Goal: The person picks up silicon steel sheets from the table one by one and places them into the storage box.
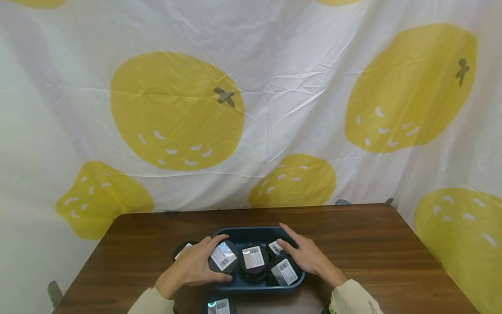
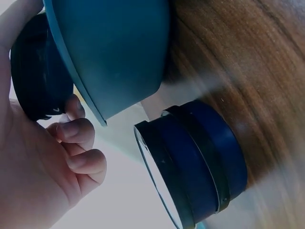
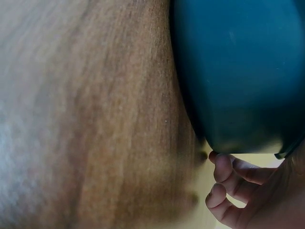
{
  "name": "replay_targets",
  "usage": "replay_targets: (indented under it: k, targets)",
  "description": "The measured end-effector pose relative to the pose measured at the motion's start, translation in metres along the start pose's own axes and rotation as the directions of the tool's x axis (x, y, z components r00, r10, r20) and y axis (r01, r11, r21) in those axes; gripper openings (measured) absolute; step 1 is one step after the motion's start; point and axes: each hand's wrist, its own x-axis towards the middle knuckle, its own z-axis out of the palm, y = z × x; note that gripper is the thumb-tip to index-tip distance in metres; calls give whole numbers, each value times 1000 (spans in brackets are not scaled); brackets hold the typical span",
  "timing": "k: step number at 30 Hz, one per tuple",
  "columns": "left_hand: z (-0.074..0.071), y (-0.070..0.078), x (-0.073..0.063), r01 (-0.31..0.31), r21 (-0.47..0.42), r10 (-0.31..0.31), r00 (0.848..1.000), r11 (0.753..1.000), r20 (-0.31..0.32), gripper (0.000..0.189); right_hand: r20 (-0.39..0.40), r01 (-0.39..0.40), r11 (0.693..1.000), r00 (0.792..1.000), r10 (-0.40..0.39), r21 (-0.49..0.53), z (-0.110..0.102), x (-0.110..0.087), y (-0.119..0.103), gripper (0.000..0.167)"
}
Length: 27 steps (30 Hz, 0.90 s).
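My left hand (image 1: 198,261) grips a round black jar (image 1: 223,256) between thumb and fingers, over the left end of a blue tub (image 1: 251,233). A barcode label covers its top. The jar's dark side (image 2: 38,71) shows right by the tub wall (image 2: 114,47) in the left wrist view. At the tub's right end, my right hand (image 1: 310,257) holds the rim, its thumb inside over a labelled jar (image 1: 276,247) and its fingers (image 3: 223,167) bent round the outer wall. More labelled jars, one in the middle (image 1: 253,257) and one at front right (image 1: 284,271), sit inside the tub.
Left of the tub, partly behind my left hand, another round black jar (image 1: 184,247) stands on the wooden table (image 1: 364,244). A further labelled jar (image 1: 218,306) is at the near edge of the view. Behind the table hangs a lemon-patterned cloth (image 1: 290,109).
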Motion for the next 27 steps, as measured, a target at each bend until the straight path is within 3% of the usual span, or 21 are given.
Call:
replay_targets:
  k: [18, 27]
  targets:
    - [5, 6, 7, -23, 203, 18, 999, 979, 26, 96, -7, 20, 1000, 1000, -20, -2, 0, 0, 1, 64]
    - [8, 9, 10, -46, 334, 51, 999, 941, -7, 93, -4, 7, 1000, 1000, -7, 9, 1, 0, 1, 64]
